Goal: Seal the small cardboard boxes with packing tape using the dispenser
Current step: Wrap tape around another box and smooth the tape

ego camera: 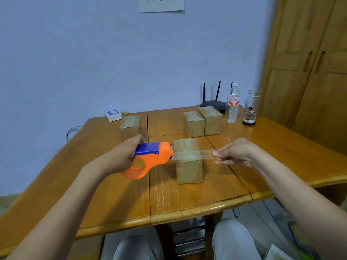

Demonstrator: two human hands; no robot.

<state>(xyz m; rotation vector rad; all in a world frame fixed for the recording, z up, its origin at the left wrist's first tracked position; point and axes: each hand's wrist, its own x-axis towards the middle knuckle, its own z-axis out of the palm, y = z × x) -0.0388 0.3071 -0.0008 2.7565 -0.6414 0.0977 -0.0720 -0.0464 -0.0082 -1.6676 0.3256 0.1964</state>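
Left hand (124, 156) has its grip closed round the orange tape dispenser (152, 158), just left of the near box (188, 162) on the table (187, 194). Right hand (234, 153) pinches the tape (189, 154) end, stretched over the box top. Advice: keep tape taut, lower it centred on the flap seam, then press down both sides.

front tabletop (169, 199): bare, open reach
centre: near box (188, 164) blocks
back right: two boxes (202, 122), bottle (232, 104), jar (250, 107), router (213, 104) crowd it
back left: lone box (130, 126); gap between
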